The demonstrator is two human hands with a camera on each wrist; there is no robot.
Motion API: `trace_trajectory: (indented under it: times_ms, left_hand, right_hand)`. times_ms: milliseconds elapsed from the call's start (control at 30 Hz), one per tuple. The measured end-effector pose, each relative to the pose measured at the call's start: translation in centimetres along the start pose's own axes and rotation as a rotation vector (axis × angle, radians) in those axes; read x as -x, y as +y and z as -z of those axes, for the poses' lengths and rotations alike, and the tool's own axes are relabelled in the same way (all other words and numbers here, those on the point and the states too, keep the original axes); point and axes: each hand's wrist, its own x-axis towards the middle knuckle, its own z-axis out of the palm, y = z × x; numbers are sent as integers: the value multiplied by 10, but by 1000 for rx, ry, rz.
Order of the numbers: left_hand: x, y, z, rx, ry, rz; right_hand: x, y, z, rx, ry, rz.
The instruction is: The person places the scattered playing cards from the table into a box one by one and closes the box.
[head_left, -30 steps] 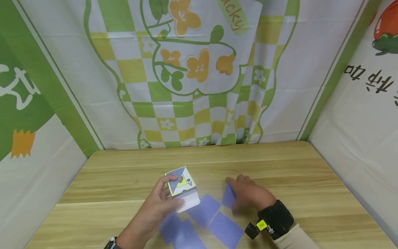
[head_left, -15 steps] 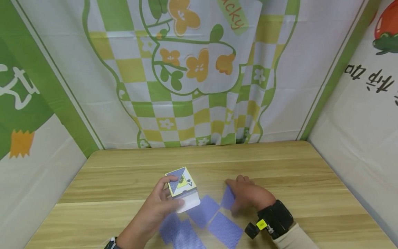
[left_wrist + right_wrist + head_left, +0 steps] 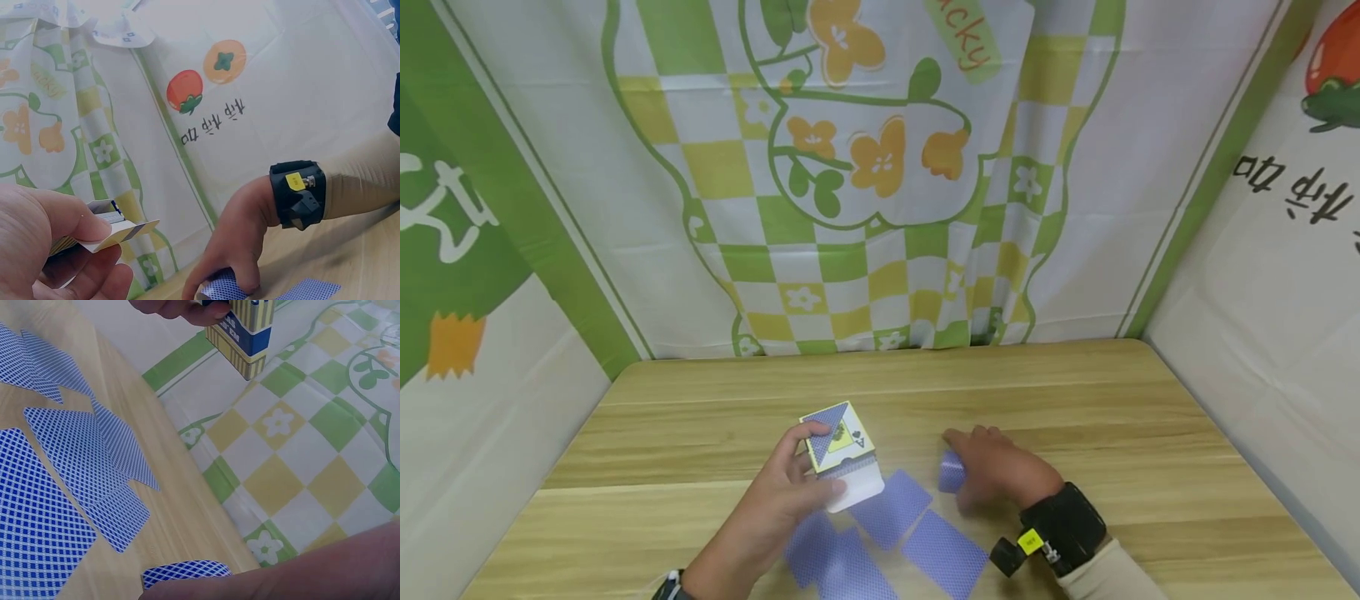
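Note:
My left hand point(image 3: 775, 492) holds a playing-card box point(image 3: 848, 433) above the table, with its white flap point(image 3: 861, 483) folded out toward me. An ace is printed on the box's face; a blue and yellow side shows in the right wrist view. To the right, my right hand point(image 3: 1009, 472) is down at the table and grips a blue-backed playing card point(image 3: 952, 473) between thumb and fingers. That card point(image 3: 224, 285) bows upward in the grip. Its far part is hidden by the hand.
Several more blue-backed cards point(image 3: 945, 553) lie face down on the wooden table point(image 3: 700, 417) between my hands, some overlapping point(image 3: 850, 567). A printed curtain point(image 3: 880, 275) hangs behind the table's back edge.
The card under my right hand lay flat before and now curves up between thumb and fingers. My left hand and the box have stayed in place.

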Motion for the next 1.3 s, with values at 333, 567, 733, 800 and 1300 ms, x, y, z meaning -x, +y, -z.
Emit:
trace_trajectory:
  times_ms: [333,567,733,800,1300]
  left_hand:
    - [1,1,0,-6,-5,-2]
    - [2,1,0,-4,1,0]
    - [1,1,0,-12,-6,2]
    - [1,2,0,-14,-8,2]
    - [2,2,0,-4,-5,-13]
  right_hand:
    - [0,13,4,-130,38,33]
    - [-6,21,7,-188,146,11]
    - [-11,31,12,-192,282,-24]
    - [-10,33,14,-182,339,-28]
    - [1,41,35,-114,728,-85]
